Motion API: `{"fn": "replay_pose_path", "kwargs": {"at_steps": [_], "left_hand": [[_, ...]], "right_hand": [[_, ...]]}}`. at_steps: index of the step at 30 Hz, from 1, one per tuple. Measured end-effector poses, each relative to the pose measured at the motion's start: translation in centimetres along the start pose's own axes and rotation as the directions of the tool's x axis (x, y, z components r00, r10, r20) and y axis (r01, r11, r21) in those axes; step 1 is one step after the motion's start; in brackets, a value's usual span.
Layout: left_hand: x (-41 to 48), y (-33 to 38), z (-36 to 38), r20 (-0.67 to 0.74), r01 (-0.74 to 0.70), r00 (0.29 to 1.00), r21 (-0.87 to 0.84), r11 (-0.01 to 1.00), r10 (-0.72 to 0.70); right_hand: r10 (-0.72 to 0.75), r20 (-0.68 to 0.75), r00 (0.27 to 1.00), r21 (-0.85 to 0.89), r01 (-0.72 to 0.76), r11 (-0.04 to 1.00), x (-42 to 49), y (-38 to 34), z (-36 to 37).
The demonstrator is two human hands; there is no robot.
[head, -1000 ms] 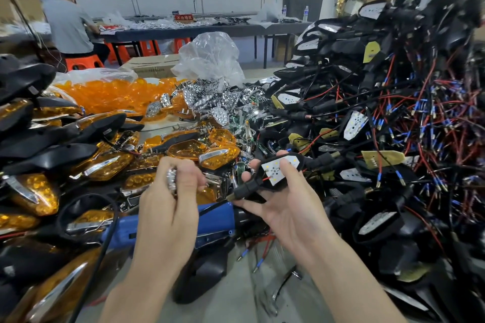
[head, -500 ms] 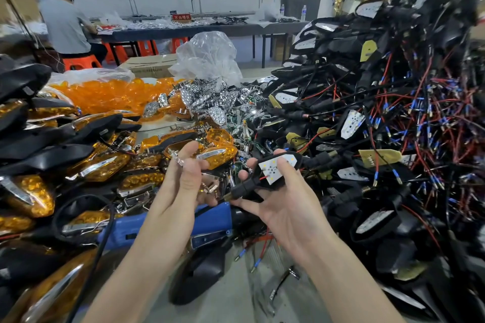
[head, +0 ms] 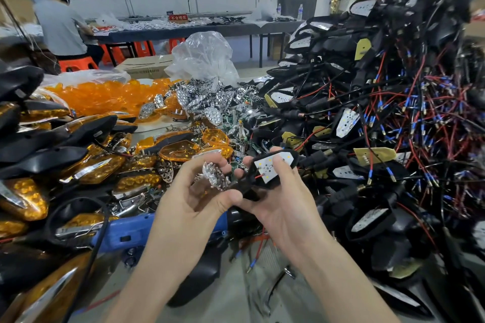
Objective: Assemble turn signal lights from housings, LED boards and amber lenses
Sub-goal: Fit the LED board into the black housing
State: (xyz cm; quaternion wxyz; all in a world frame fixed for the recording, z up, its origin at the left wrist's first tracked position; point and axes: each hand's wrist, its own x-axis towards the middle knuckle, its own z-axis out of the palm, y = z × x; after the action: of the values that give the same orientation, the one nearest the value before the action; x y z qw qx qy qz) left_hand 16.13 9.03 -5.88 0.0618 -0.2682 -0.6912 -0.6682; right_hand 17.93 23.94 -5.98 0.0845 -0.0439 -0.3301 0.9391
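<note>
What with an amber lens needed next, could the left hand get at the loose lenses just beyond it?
Likely yes: the amber lenses lie uncovered just past the left hand, but it pinches a chrome reflector, so gripping one looks awkward.

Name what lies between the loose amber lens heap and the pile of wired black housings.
Head view: a heap of chrome reflectors, a clear plastic bag rising behind it, and scattered small green boards.
</note>
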Motion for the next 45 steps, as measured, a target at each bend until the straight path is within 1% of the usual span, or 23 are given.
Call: {"fn": "replay_pose_path", "kwargs": {"at_steps": [4, 7, 12, 18, 21, 25, 28, 31, 34, 39, 42, 45], "left_hand": [[-0.1, -0.2, 0.4, 0.011, -0.02, 1.0, 0.086, 0.996, 0.019], [-0.2, -0.3, 0.4, -0.013, -0.043, 0.999, 0.148, 0.988, 0.045], [-0.4, -0.3, 0.4, -0.04, -0.04, 0.998, 0.283, 0.958, 0.054], [-0.3, -0.3, 0.7, -0.03, -0.09, 0.994, 0.347, 0.933, 0.107], [-0.3, -0.3, 0.8, -0.02, -0.118, 0.991, 0.385, 0.915, 0.136], [-0.1, -0.1, 1.1, 0.027, -0.216, 0.972, 0.502, 0.838, 0.235], [-0.1, -0.2, 1.3, 0.039, -0.226, 0.969, 0.551, 0.803, 0.246], [-0.1, -0.2, 1.6, 0.059, -0.252, 0.959, 0.623, 0.741, 0.276], [0.0, -0.1, 2.0, 0.074, -0.273, 0.948, 0.69, 0.671, 0.31], [0.2, 0.2, 2.4, 0.095, -0.269, 0.943, 0.782, 0.562, 0.319], [0.3, 0.3, 2.6, 0.103, -0.266, 0.939, 0.824, 0.5, 0.329], [0.1, 0.1, 2.9, 0.097, -0.256, 0.941, 0.832, 0.492, 0.325]], "right_hand": [[-0.021, 0.014, 1.0, -0.021, 0.021, 1.0, -0.1, 0.0, 0.1], [-0.028, 0.018, 0.999, -0.026, 0.028, 0.999, -0.2, 0.2, 0.2], [-0.054, 0.033, 0.998, -0.003, 0.054, 0.999, -0.4, 0.4, 0.2], [-0.081, 0.043, 0.996, -0.051, 0.083, 0.995, -0.6, 0.8, 0.1], [-0.091, 0.044, 0.995, -0.102, 0.095, 0.99, -0.6, 0.9, 0.1], [-0.096, 0.048, 0.994, -0.166, 0.103, 0.981, -0.7, 1.1, 0.1], [-0.099, 0.055, 0.993, -0.231, 0.11, 0.967, -0.8, 1.3, 0.0], [-0.115, 0.071, 0.991, -0.296, 0.131, 0.946, -0.8, 1.5, -0.1], [-0.116, 0.047, 0.992, -0.301, 0.125, 0.946, -0.6, 1.7, -0.2], [-0.136, 0.065, 0.989, -0.323, 0.15, 0.934, -0.6, 1.6, -0.1], [-0.119, 0.078, 0.99, -0.294, 0.137, 0.946, -0.7, 1.5, 0.0], [-0.092, 0.056, 0.994, -0.31, 0.105, 0.945, -0.8, 1.4, -0.1]]}}
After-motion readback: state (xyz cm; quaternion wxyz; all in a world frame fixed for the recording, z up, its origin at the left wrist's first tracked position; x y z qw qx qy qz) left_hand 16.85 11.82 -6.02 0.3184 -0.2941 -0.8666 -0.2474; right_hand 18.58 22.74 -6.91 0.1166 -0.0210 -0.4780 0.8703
